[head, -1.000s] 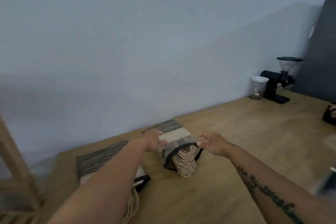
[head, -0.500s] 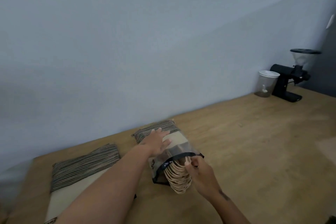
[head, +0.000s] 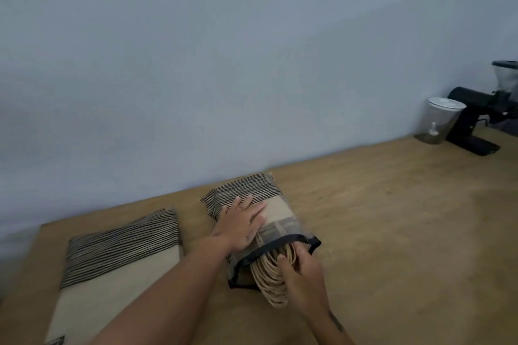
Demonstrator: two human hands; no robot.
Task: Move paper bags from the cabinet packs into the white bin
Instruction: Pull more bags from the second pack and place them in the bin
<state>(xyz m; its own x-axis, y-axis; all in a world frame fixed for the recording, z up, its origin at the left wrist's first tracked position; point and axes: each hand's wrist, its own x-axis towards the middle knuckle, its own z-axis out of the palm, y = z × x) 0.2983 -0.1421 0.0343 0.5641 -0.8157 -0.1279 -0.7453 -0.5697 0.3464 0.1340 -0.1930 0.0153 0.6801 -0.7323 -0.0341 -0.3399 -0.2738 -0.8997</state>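
Item: pack [head: 260,230] on the table [head: 392,218]. Your left hand [head: 242,221] lies open, pressing it flat; your right hand [head: 301,279] grips the handles [head: 269,277] (bags inside). Risk: pulling only the handles may tear them or drag the pack along.

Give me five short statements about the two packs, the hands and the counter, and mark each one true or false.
1. The left hand lies flat on top of the right pack. True.
2. The right hand grips the twine handles at the pack's open end. True.
3. The left pack is being held. False: no hand touches it.
4. A white bin stands on the counter. False: none is in view.
5. A black grinder stands at the far right. True.
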